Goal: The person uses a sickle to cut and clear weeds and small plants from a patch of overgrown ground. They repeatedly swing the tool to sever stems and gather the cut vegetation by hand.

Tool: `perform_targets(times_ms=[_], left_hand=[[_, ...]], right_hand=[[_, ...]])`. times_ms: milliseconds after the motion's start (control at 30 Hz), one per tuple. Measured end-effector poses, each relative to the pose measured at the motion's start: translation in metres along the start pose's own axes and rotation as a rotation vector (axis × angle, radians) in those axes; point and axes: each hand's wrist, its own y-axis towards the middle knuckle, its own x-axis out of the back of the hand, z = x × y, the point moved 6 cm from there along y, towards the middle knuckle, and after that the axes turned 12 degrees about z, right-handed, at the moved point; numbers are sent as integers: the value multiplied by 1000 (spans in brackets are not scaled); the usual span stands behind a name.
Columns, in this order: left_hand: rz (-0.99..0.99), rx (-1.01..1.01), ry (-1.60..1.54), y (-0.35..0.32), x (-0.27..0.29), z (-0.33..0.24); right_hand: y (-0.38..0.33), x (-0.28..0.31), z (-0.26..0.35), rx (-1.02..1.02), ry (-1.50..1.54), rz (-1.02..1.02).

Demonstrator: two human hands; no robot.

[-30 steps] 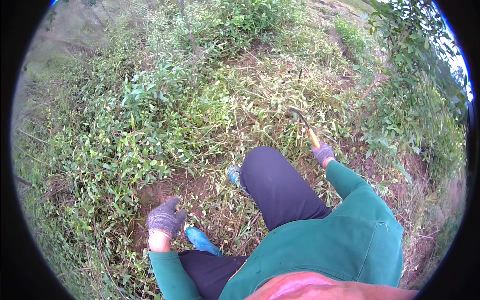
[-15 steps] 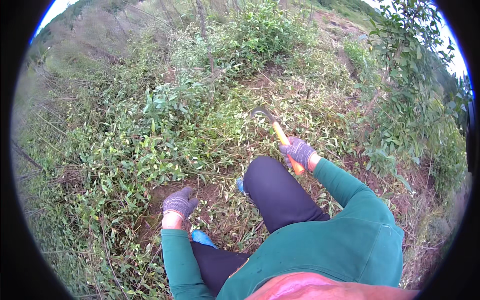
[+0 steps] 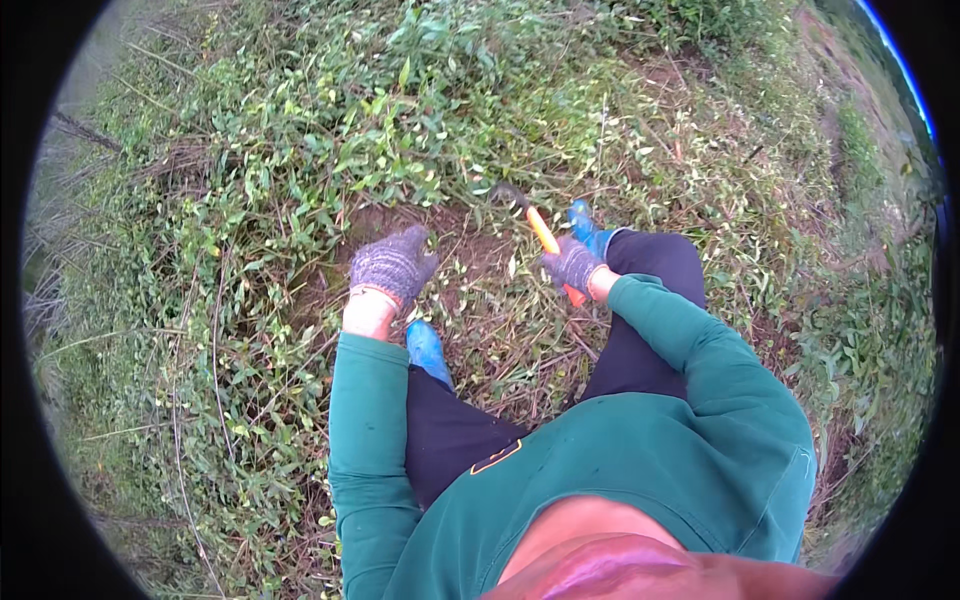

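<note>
A sickle (image 3: 541,230) with an orange handle and a dark curved blade is in my right hand (image 3: 573,267). My fingers, in a grey knitted glove, wrap round the handle. The blade points away from me, over the edge of a bare soil patch (image 3: 470,245). My left hand (image 3: 392,265), gloved alike, hovers over the left side of this patch beside leafy green plants (image 3: 300,190). Its thumb stands off from the fingers and nothing shows in it; the fingertips are partly hidden.
My blue boots (image 3: 427,350) stand on either side of cut stems and leaf litter (image 3: 500,350). Dense low plants cover the slope ahead and to the left, with long thin dry stalks (image 3: 180,440) among them. Bushes (image 3: 870,330) rise at the right.
My view has tipped down toward the ground. My right hand has drawn the sickle leftward, closer to my left hand. My right leg has moved outward to the right.
</note>
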Motion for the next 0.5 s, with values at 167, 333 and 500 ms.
perform_targets(times_ms=[167,333,500], left_hand=[[-31,-85,51,-11,3,-16],[52,-67,101,-4,3,-18],[111,-39,80,-1,2,-9]], right_hand=[[27,60,86,179,688,-147],[179,70,86,36,800,-239],[128,-138,-5,-221,374,-122]])
